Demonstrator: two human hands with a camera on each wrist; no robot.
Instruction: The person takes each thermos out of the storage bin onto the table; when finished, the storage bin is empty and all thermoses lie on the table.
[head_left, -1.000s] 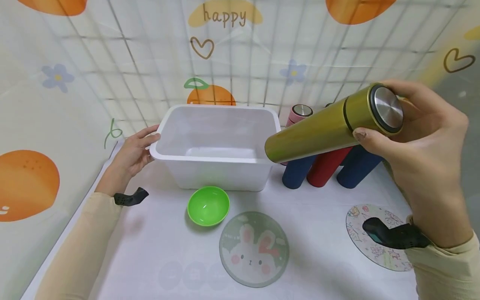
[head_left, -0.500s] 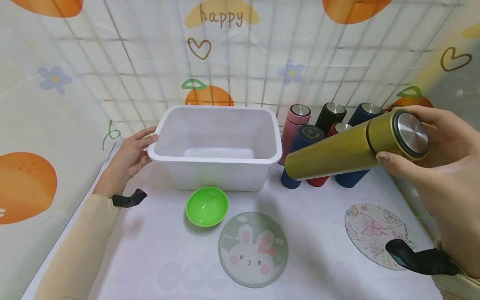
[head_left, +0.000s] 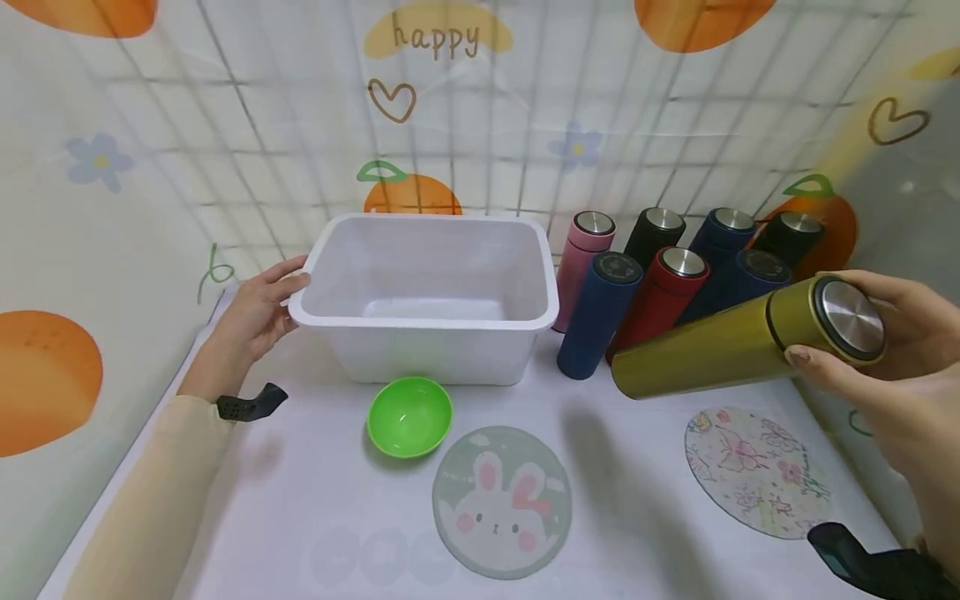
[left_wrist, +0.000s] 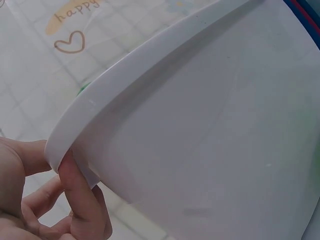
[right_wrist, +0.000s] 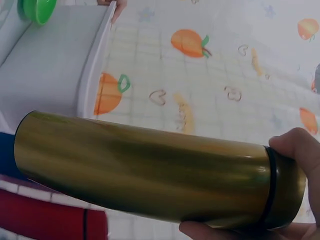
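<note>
The right hand (head_left: 892, 375) grips a gold flask (head_left: 742, 337) sideways in the air, right of the white tub (head_left: 427, 333), in front of seven standing flasks (head_left: 660, 275) (pink, black, navy, red). The left hand (head_left: 251, 321) curls on the tub's left rim; a green bowl (head_left: 409, 416) sits before it.

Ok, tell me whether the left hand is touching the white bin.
Touching. The left wrist view shows the left hand with a finger pressed under the white bin's rim, thumb at the rim's corner.
</note>
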